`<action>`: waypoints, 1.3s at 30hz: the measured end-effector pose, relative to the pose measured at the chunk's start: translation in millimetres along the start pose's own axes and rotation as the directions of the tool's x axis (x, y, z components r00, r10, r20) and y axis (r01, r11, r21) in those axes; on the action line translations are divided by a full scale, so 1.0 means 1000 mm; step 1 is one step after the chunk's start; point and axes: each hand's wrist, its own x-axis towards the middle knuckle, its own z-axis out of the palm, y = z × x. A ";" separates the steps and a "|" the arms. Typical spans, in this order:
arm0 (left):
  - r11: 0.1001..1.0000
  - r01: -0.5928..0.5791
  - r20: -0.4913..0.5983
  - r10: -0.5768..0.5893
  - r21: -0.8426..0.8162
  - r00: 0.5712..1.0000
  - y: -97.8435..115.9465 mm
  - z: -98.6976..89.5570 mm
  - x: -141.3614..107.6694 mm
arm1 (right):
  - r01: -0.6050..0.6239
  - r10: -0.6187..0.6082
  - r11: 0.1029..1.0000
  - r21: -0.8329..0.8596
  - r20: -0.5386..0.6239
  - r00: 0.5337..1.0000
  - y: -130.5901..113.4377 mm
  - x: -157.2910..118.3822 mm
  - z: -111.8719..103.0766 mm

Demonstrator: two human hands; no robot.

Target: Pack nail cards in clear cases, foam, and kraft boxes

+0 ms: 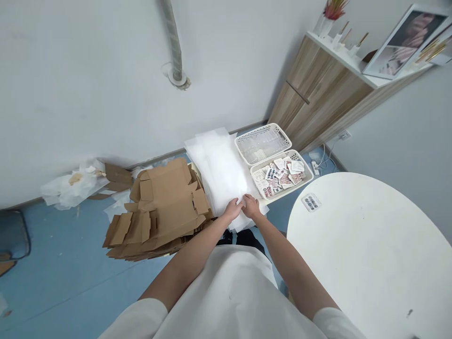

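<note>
White sheets point(222, 172), thin and partly see-through, lie in a loose stack in front of me, between the flattened cardboard boxes point(173, 197) on the left and two white baskets on the right: an upper basket point(254, 135) and a lower basket point(295, 156) full of small packets point(284, 170). My left hand point(233, 209) and right hand point(250, 206) meet over the stack's near end, fingers curled inward, fingertips close together. From this camera I cannot tell whether either one pinches a sheet or only rests on the pile.

I judge the step to be working at the sheets' near edge. To do it well, I would let one hand steady the pile while the other rubs up a single layer, since such thin material probably clings and comes up doubled. The edges are already fanned out unevenly, so I would lift gently and straight, keeping my left forearm off the cardboard and my right clear of the round table point(360, 235).
</note>
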 end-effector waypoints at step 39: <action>0.980 -0.146 -0.229 0.173 0.133 0.958 0.018 -0.027 -0.010 | 0.337 -0.242 0.919 0.203 -0.385 0.891 -0.044 -0.007 -0.068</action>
